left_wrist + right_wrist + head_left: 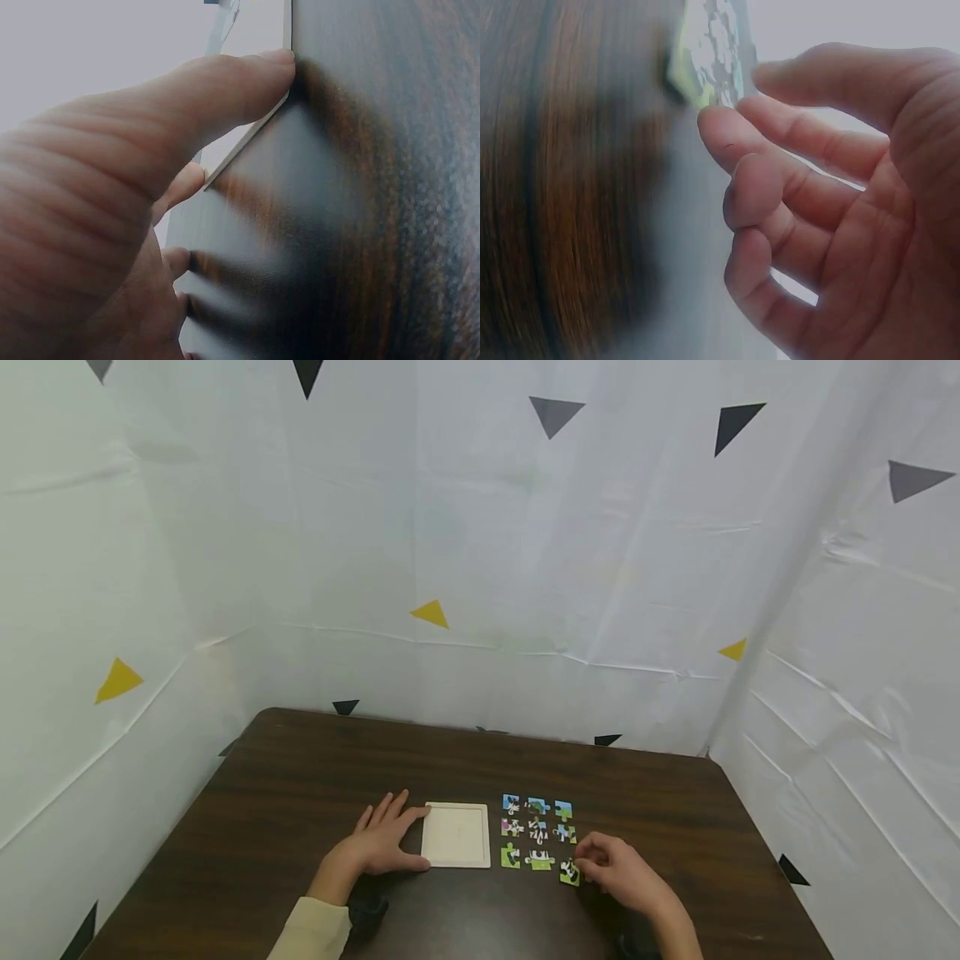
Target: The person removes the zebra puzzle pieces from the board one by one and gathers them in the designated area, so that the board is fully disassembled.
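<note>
A shallow square puzzle tray (455, 835) of pale wood lies flat on the dark table. My left hand (378, 839) rests at its left side, thumb at the near corner and index finger at the far one, the other fingers spread on the table. In the left wrist view the thumb (247, 82) touches the tray's edge. To the tray's right, jigsaw pieces (538, 831) lie in rows. My right hand (618, 868) pinches the near-right puzzle piece (570, 872), which sits slightly turned. The right wrist view is blurred, and fingertips partly hide the pieces.
The brown wood table (360, 743) has rounded far corners. White sheeting (480, 543) with black, grey and yellow triangles hangs behind it and along both sides. A narrow strip of table separates the tray from the puzzle rows.
</note>
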The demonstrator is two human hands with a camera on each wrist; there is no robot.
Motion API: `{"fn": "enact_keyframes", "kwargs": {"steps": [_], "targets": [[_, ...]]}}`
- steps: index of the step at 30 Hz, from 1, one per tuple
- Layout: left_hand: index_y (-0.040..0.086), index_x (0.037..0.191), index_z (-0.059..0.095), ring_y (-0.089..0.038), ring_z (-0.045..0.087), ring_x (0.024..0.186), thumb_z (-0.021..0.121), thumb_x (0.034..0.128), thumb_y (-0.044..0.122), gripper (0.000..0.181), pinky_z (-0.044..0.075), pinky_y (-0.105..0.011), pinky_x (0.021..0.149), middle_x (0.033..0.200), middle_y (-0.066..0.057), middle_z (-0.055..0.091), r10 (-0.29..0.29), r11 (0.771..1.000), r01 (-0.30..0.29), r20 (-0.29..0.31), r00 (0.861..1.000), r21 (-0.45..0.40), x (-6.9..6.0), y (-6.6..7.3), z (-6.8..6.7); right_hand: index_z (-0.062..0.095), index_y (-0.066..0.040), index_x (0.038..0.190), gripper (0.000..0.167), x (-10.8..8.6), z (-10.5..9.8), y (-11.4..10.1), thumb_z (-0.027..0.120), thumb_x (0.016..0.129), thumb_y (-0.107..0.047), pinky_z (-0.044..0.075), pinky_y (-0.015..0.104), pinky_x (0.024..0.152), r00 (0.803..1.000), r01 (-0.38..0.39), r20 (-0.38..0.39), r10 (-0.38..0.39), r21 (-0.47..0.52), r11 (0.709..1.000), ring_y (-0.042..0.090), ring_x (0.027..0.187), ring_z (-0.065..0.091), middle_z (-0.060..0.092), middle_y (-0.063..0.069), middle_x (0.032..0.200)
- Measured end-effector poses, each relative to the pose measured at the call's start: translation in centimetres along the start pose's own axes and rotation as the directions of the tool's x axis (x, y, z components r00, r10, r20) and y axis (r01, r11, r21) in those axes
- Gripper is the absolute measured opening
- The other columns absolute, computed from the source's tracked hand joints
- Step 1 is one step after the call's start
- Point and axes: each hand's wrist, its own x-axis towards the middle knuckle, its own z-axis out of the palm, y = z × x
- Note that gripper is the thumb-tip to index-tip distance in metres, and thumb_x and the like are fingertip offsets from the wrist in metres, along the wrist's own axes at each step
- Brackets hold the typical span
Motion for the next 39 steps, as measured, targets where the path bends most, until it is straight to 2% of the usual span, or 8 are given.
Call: {"fn": "enact_keyframes", "kwargs": {"steps": [8,14,26,33,39], "targets": [[0.03,0.165,0.043,-0.042,0.001,0.169,0.086,0.0804,0.068,0.102,-0.002,-0.07,0.132,0.183,-0.012,0.009,-0.007,1.0,0.007,0.002,1.0,-0.003,-0.3,0.0,0.1,0.061,-0.002,0.12,0.034,-0.2,0.5,0.7,0.08,0.097,-0.019,0.042,0.031,0.057,0.997,-0.006,0.072,0.008,-0.031,1.0,0.016,0.065,0.051,0.059,0.004,0.078],[0.03,0.165,0.043,-0.042,0.0,0.169,0.086,0.0809,0.068,0.102,-0.003,-0.07,0.133,0.183,-0.012,0.008,-0.001,1.0,0.001,0.002,1.0,-0.004,-0.5,0.1,0.0,0.063,-0.004,0.119,0.028,0.0,0.7,0.9,0.078,0.099,-0.018,0.041,0.031,0.057,1.0,-0.015,0.021,0.017,-0.062,0.998,0.017,0.064,0.05,0.059,0.003,0.077],[0.028,0.166,0.041,-0.043,0.001,0.169,0.085,0.0826,0.066,0.101,-0.002,-0.07,0.132,0.183,-0.013,0.009,0.009,1.0,-0.009,-0.006,1.0,-0.002,-1.0,0.4,-0.2,0.063,-0.003,0.123,0.029,0.2,0.9,0.9,0.076,0.1,-0.015,0.04,0.03,0.056,0.999,-0.033,-0.036,0.031,-0.045,0.998,0.017,0.062,0.05,0.059,0.003,0.073],[0.024,0.165,0.041,-0.047,0.003,0.168,0.087,0.0837,0.06,0.1,-0.001,-0.073,0.131,0.182,-0.018,0.011,0.017,1.0,-0.017,-0.013,1.0,-0.021,-1.5,1.1,-0.4,0.061,-0.001,0.128,0.034,-0.2,0.7,0.7,0.076,0.101,-0.015,0.041,0.03,0.056,1.0,-0.017,-0.026,0.017,-0.014,1.0,0.015,0.061,0.049,0.06,0.002,0.073],[0.025,0.169,0.036,-0.047,0.005,0.168,0.081,0.0841,0.069,0.106,0.001,-0.073,0.131,0.181,-0.017,0.014,0.017,0.999,-0.017,-0.02,1.0,-0.027,-1.2,1.2,-0.5,0.059,0.001,0.135,0.035,-0.6,-0.2,1.0,0.068,0.107,-0.018,0.044,0.03,0.055,1.0,0.0,-0.015,0.0,0.038,0.999,0.011,0.06,0.049,0.061,0.004,0.075]]}}
